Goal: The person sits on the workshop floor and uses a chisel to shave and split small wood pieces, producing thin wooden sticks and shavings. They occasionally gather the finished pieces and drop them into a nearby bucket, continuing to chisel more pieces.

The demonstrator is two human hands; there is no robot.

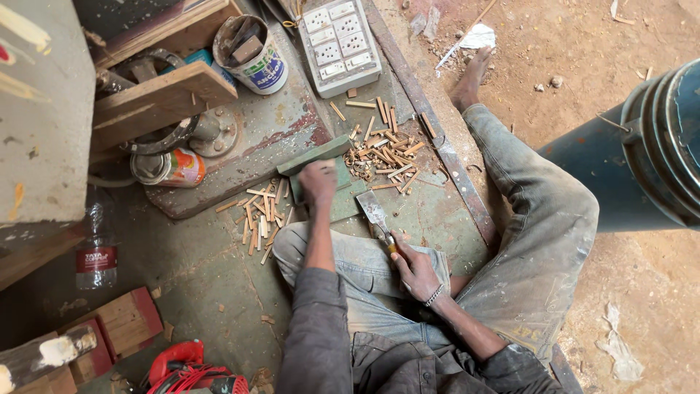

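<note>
I sit on a green metal floor plate (219, 263) with my legs bent. My right hand (417, 271) grips the wooden handle of a broad flat chisel (375, 214), whose blade points toward a green wooden block (328, 171). My left hand (319, 182) is blurred and rests on or just above that block; whether it holds anything I cannot tell. Short cut wooden sticks (261, 216) lie in a pile left of the block, and another pile of sticks and shavings (386, 153) lies to its right.
A white multi-socket board (337, 44) lies at the top. A tin can with wood scraps (254, 52), a smaller can (171, 168), wooden planks (157, 98), a plastic bottle (95, 248), a red power tool (193, 368) and a dark blue barrel (642, 146) surround me.
</note>
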